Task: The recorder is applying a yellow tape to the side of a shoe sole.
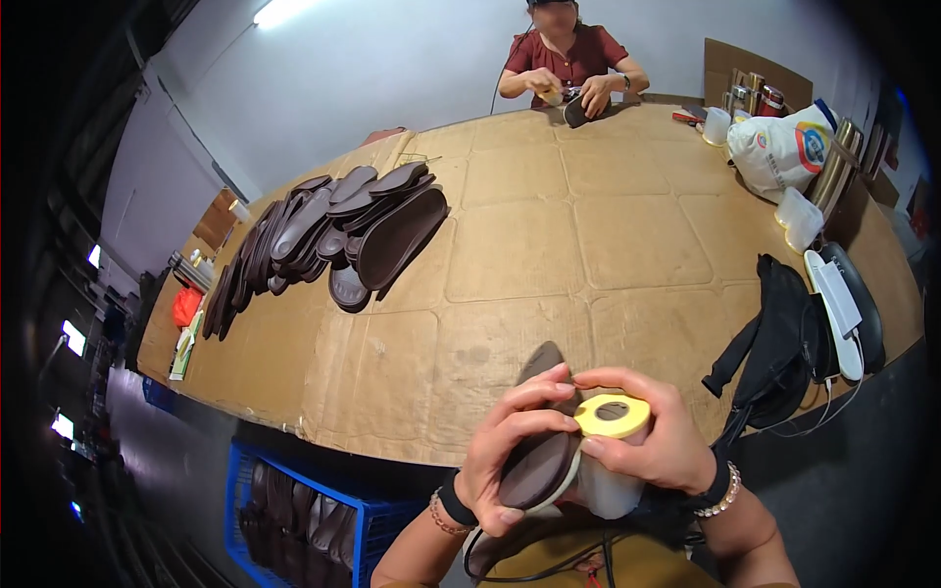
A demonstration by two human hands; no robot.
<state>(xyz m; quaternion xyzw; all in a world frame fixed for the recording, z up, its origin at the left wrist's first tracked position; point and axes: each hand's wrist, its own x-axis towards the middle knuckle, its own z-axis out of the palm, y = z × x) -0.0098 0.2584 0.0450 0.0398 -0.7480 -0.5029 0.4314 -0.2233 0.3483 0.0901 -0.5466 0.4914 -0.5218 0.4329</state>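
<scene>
My left hand (515, 446) grips a dark brown shoe sole (539, 468) close to my body, fingers over its top and thumb low on its edge. A pale band shows along the sole's side. In my right hand (662, 431) is a roll with a yellow end (615, 416) around a central hole; clear, whitish material hangs below it. The fingers of both hands meet near the roll's left side, against the sole. Behind my left fingers, a dark pointed sole tip (545, 361) shows; whether it belongs to the same sole I cannot tell.
Dark brown soles (402, 240) lie piled on the cardboard-covered table (510, 245) at left. A blue crate (365, 534) of soles stands below. At right are a black bag (784, 343), a white power strip (833, 314) and a white plastic bag (779, 152). Opposite, a person (569, 64) handles a dark sole.
</scene>
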